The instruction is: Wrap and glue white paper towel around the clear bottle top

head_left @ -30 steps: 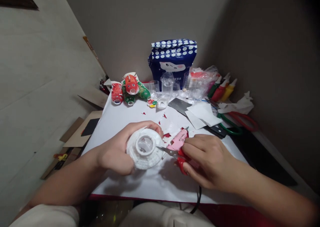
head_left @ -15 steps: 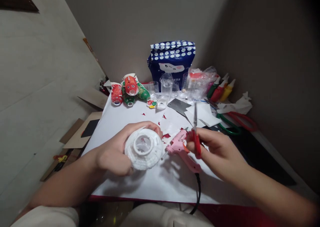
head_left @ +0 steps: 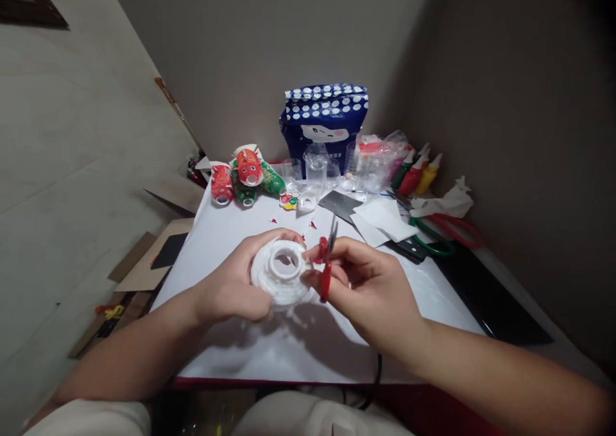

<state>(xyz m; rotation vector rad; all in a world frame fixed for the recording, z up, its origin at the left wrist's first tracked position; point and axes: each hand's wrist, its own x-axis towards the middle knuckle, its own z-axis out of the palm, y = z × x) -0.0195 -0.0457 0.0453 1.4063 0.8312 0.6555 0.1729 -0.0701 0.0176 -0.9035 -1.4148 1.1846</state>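
Two hands meet over the white table in the head view. My left hand cups a white ribbed bottle top, fingers wrapped around its side, neck opening facing me. My right hand pinches small red scissors, blades up, touching its rim. It looks light, thin, easily crushed; I judge the ribbed wall the safest hold.

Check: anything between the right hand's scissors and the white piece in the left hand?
Nothing visible. The right hand holds the red scissors right beside the white round piece, which the left hand grips; no object sits between them.
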